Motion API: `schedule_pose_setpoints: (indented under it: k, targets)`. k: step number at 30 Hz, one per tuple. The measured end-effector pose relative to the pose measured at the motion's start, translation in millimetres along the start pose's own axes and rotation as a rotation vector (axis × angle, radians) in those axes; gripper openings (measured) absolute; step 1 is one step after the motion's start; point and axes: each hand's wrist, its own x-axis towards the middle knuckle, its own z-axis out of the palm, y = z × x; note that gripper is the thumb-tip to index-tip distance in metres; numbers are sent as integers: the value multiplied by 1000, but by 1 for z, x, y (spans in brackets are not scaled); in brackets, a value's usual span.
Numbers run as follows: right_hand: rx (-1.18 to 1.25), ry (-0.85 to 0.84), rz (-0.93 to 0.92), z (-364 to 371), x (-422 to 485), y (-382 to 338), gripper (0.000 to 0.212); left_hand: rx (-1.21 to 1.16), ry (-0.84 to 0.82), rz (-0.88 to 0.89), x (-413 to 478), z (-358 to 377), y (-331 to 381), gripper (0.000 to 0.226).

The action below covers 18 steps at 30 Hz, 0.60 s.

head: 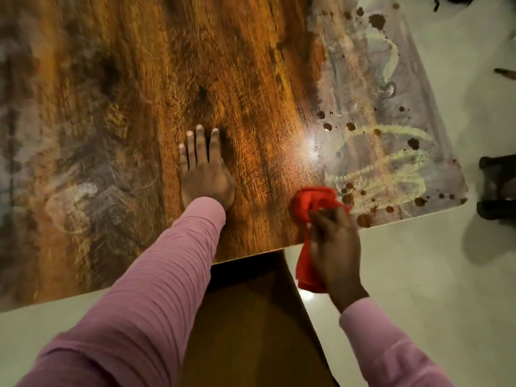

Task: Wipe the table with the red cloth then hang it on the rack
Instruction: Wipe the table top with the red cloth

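Red cloth [312, 202] bunched, tail hanging toward viewer, right hand [333, 247] gripping.

You see a glossy wood-grain table [251, 79] smeared with chalky film and brown spots, a soft red cloth [310, 202], and ribbed pink sleeves [156, 289].

Long pink sleeves are being worn to the wrists: a ribbed left sleeve [145, 289] at lower left, a right sleeve [391, 342] at lower right.
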Motion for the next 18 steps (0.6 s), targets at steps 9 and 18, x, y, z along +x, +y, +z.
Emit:
schedule_pose_setpoints:
  k: [9, 18]
  targets:
    - [74, -166, -286, 35, -68, -79, 40, -16, -36, 12, 0, -5, 1, 69]
    - [13, 128, 201, -11, -2, 30, 28, 26, -23, 55, -4, -6, 1, 59]
